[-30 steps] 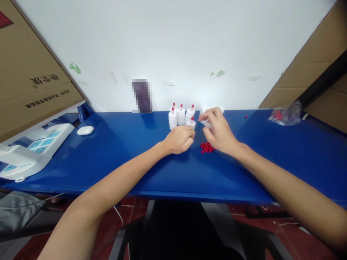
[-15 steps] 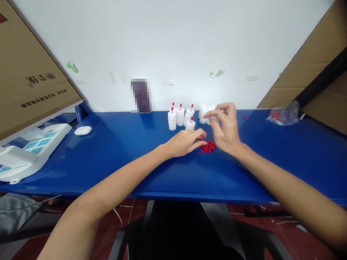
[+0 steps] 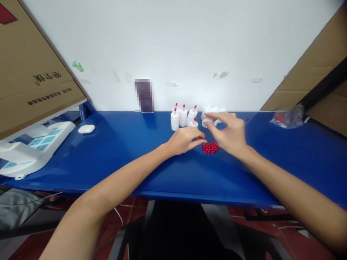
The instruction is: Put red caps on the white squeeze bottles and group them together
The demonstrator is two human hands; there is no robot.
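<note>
My left hand [image 3: 185, 140] is closed in a pinch on a small red cap [image 3: 201, 137], just above the near pile. That pile of several loose red caps [image 3: 210, 147] lies on the blue table between my hands. Thumb and fingertips of my right hand [image 3: 231, 131] grip a small white plastic bottle [image 3: 207, 122], tilted with one round end showing. Beyond my left hand stand several white bottles [image 3: 183, 117] with red-tipped nozzles. Behind my right hand is a cluster of white bottles [image 3: 217, 110], partly hidden and without visible red tips.
A phone [image 3: 145, 95], pixelated, leans against the wall. On the left are a white case [image 3: 86, 129], a white power strip [image 3: 40, 148] and a cardboard box [image 3: 40, 68]. A clear bag [image 3: 288, 117] with red pieces lies at right, near one stray red cap [image 3: 248, 118].
My left hand has risen slightly off the pile with a red cap in its fingers. The bottle in my right hand has come into clearer view, nearer my left hand. The view has shifted slightly.
</note>
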